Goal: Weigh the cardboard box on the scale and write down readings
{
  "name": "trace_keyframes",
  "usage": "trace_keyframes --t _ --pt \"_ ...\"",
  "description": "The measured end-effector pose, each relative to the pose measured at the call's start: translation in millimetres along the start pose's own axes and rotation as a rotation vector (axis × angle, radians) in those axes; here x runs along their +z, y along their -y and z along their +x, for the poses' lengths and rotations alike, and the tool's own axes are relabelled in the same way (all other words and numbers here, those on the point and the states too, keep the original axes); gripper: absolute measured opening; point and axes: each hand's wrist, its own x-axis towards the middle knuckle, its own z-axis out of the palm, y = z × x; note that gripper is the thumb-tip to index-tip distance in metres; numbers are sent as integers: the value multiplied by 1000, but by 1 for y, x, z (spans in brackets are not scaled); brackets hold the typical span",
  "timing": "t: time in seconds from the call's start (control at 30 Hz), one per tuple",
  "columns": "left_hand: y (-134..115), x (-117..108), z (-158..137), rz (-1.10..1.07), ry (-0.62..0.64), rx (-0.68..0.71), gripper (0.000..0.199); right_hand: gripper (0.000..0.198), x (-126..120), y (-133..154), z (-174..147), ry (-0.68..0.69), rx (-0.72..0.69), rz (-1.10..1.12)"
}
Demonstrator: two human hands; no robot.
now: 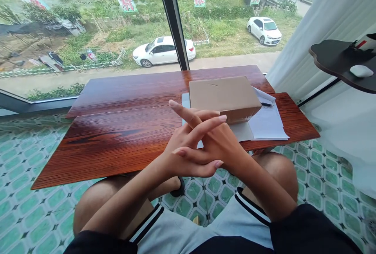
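My left hand (183, 148) and my right hand (225, 140) are crossed in front of me, above my lap and near the table's front edge. Their fingers interlace, stretched out and spread, and no object shows in either one. Parts of the right hand's fingers are hidden behind the left hand. Just beyond them a closed brown cardboard box (220, 91) rests on the table, nearest to my right hand. White papers (266, 123) lie under and beside the box. A dark pen (266, 104) lies on the papers to its right.
The reddish-brown wooden table (123, 125) stretches across in front of a large window. At the right, a dark shelf (331, 56) carries a white rounded object (361, 71) beside a white curtain (311, 23). My knees are at the table's front edge, above a green tiled floor (320, 191).
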Motion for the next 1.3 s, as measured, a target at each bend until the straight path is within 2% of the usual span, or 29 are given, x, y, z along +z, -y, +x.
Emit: trace_keyframes --t 0.07,0.1,0.17,0.3,0.37,0.43,0.5,0.6,0.73,0.83,1.07,1.3 --pt "0 -5 4 -47 45 144 91 55 -3 -3 1 -114 -243 -164" --pt "2 -7 5 -50 43 168 97 56 -5 -6 2 -193 -301 -228" --pt "6 -12 9 -14 -22 119 101 58 -13 -14 2 -370 -275 -285" --pt "20 -20 19 84 -191 9 93 51 -41 -43 5 -740 -185 -339" --pt "29 -22 23 115 -224 -21 90 47 -59 -64 8 -884 -142 -382" --pt "38 -22 26 128 -225 -72 91 47 -75 -85 12 -972 -56 -407" --pt "47 -19 27 115 -203 -149 95 48 -85 -103 15 -984 42 -401" --pt "60 -11 26 33 -156 -267 99 53 -90 -117 17 -930 150 -357" --pt "67 -1 26 -117 -109 -382 109 54 -87 -115 18 -835 283 -347" --pt "64 2 26 -167 -81 -434 107 53 -86 -108 17 -775 354 -384" --pt "56 6 24 -223 -52 -460 92 61 -87 -104 13 -633 399 -454" --pt "59 12 21 -222 -49 -473 91 63 -85 -105 15 -626 393 -466"
